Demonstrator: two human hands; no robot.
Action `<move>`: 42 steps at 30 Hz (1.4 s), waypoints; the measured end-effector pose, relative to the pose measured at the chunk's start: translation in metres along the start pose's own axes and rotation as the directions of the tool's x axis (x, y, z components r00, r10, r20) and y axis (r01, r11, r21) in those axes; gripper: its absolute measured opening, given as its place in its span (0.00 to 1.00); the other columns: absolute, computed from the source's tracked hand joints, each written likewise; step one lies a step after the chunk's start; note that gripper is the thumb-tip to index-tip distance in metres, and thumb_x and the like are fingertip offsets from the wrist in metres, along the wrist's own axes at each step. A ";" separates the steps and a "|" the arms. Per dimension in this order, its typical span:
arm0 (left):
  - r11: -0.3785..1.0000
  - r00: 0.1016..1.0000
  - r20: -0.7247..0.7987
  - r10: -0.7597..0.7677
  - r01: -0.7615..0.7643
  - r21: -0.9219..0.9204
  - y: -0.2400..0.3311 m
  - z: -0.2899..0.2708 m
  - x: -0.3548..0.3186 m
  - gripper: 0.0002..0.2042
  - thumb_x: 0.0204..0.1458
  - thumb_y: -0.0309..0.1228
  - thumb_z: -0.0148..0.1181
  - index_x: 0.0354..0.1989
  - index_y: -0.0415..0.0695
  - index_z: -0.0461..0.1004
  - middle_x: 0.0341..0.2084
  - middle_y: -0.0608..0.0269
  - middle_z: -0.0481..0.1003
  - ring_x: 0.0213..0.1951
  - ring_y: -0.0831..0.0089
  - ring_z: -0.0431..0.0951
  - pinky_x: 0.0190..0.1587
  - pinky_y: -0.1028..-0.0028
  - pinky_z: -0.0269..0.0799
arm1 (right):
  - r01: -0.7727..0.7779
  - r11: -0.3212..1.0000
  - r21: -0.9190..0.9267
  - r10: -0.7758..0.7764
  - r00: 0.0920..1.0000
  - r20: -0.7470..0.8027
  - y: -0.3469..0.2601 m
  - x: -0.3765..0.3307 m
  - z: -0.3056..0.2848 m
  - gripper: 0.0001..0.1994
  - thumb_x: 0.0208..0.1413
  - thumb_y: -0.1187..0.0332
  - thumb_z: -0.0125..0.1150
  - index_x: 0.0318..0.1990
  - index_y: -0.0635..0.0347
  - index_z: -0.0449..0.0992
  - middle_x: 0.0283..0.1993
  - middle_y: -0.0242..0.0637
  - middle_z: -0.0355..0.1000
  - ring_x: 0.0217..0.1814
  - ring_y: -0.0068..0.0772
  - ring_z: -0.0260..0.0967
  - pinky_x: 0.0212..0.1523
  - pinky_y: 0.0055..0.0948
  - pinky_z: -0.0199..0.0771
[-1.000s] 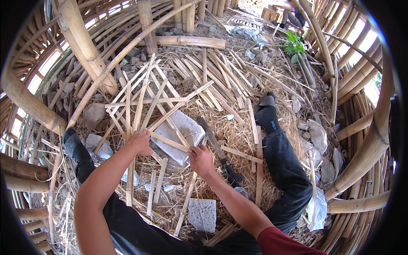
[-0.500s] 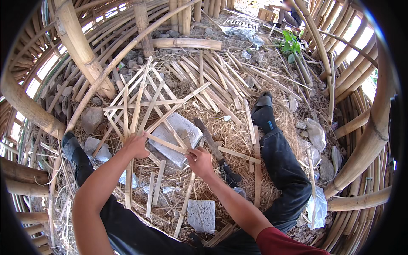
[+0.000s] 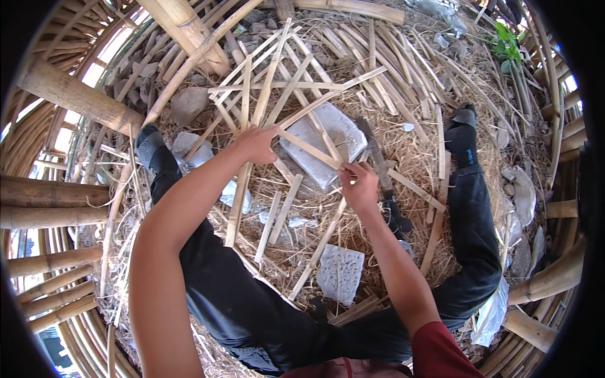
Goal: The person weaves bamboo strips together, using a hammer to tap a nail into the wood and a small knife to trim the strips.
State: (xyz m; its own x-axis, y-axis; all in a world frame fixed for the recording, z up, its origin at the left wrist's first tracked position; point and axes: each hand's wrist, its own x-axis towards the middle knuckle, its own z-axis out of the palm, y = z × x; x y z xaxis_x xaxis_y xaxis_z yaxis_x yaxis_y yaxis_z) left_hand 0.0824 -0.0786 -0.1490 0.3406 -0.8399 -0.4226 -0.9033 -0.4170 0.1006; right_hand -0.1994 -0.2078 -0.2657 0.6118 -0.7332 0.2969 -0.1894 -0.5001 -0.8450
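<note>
Between my hands a flat bamboo strip [image 3: 310,149] slants over a pale stone block [image 3: 340,123]. My left hand [image 3: 257,144] is closed on the strip's left end, where it meets a lattice of crossed bamboo strips [image 3: 268,86]. My right hand [image 3: 360,184] pinches the strip's other end, its fingers curled. The lattice spreads out beyond my left hand, and one long strip of it passes beneath that hand toward me. Right of the block lies a long-bladed knife [image 3: 377,153], its dark handle [image 3: 396,219] pointing toward me.
Many split bamboo strips [image 3: 391,63] lie in a heap at the far side. A rough grey block [image 3: 340,274] sits between my legs on the straw-covered ground. Thick bamboo poles [image 3: 82,101] stand around me, with rocks [image 3: 190,106] and plastic sheeting [image 3: 490,315] at the sides.
The whole view has shifted, so the scene sits further right and higher. My hands keep their hold on the strip, with little change against the block.
</note>
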 end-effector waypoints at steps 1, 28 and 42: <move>1.000 1.000 0.005 -0.024 0.024 -0.007 0.000 -0.001 -0.001 0.42 0.44 0.37 0.65 0.73 0.42 0.61 0.59 0.39 0.75 0.62 0.39 0.72 0.67 0.52 0.67 | -0.006 1.000 0.005 0.006 1.000 -0.001 -0.002 0.000 -0.001 0.11 0.54 0.75 0.73 0.44 0.68 0.85 0.39 0.48 0.80 0.36 0.40 0.83 0.37 0.32 0.85; 0.993 0.998 0.016 -0.066 0.064 0.102 0.003 0.006 0.011 0.40 0.44 0.35 0.62 0.71 0.40 0.62 0.61 0.46 0.73 0.62 0.46 0.72 0.64 0.53 0.72 | -0.258 0.966 0.029 0.255 0.964 0.072 -0.011 0.012 -0.006 0.16 0.51 0.71 0.75 0.45 0.72 0.85 0.36 0.48 0.83 0.36 0.31 0.84 0.40 0.27 0.83; 0.991 0.948 -0.291 -0.130 0.129 -0.020 0.027 0.035 -0.014 0.33 0.48 0.35 0.66 0.67 0.43 0.70 0.66 0.45 0.69 0.66 0.45 0.68 0.65 0.50 0.67 | -0.352 0.926 0.136 0.349 0.936 0.045 -0.011 0.011 0.000 0.12 0.50 0.71 0.74 0.41 0.68 0.84 0.26 0.41 0.80 0.29 0.30 0.82 0.36 0.26 0.81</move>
State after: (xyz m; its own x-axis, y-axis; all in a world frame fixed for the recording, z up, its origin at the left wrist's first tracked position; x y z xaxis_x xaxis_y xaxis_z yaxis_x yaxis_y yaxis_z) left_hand 0.0446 -0.0662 -0.1720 0.5157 -0.8432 -0.1519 -0.8463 -0.5289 0.0629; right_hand -0.1901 -0.2103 -0.2527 0.5414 -0.8399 -0.0372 -0.2866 -0.1427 -0.9474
